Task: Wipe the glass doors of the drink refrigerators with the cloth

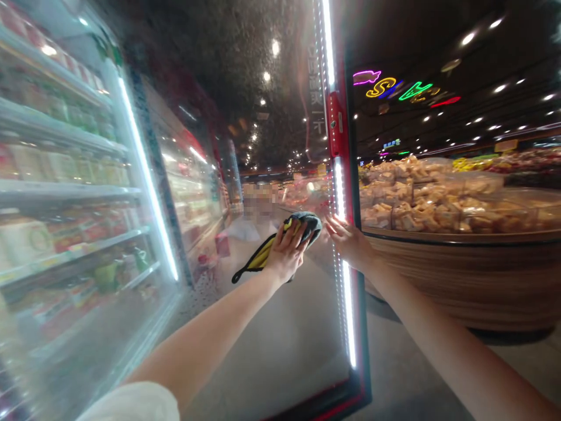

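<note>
My left hand (287,251) presses a yellow and dark grey cleaning cloth (263,256) flat on the glass of an open fridge door (307,327). Its fingers lie over the folded cloth, and a looped corner hangs out to the left. My right hand (349,241) grips the door's edge beside the bright light strip, fingertips on the inner side; its thumb is hidden. Droplets and haze show on parts of the glass. Above my right hand, a red lock housing (336,124) sits on the frame.
At left stands the lit fridge with shelves (70,187) of bottles and packages, blurred. Beyond the door on the right is a round wooden display counter (460,275) heaped with wrapped goods (416,199). A person in light clothing (245,228) shows through the glass.
</note>
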{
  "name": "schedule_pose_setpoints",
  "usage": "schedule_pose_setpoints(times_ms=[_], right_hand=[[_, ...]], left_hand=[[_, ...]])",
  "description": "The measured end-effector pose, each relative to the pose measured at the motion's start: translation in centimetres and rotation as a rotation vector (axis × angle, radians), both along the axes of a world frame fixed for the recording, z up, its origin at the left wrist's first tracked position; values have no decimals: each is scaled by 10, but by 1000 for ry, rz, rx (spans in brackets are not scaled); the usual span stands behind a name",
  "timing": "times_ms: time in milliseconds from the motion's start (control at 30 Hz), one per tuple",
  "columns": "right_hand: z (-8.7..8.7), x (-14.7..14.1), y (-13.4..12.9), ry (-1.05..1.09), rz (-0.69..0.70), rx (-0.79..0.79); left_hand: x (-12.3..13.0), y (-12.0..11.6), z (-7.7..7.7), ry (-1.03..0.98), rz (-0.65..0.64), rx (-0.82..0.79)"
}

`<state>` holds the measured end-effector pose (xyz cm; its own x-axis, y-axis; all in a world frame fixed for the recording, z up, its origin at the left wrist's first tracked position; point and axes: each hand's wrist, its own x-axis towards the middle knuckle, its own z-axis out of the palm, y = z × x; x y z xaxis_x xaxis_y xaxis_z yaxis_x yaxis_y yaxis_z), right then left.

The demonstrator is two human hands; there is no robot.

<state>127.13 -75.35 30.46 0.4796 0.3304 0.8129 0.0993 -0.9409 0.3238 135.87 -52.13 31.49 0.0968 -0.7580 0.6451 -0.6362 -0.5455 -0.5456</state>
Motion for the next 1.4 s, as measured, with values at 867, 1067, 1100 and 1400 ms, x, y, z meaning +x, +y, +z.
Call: schedule_pose_setpoints(times_ms=[867,1067,1100,1400], right_hand=[[-30,-21,-33,-44,-53,55],[-43,-28,-30,-69,24,182],[-42,-28,-29,-77,41,211],[-1,-23,-20,-189,111,336]], left_hand=[[-5,-116,32,26,-153,-341],[-2,-89,-68,73,-53,-101],[-4,-83,-81,80,-38,-49],[-3,-96,20,53,-65,-199]])
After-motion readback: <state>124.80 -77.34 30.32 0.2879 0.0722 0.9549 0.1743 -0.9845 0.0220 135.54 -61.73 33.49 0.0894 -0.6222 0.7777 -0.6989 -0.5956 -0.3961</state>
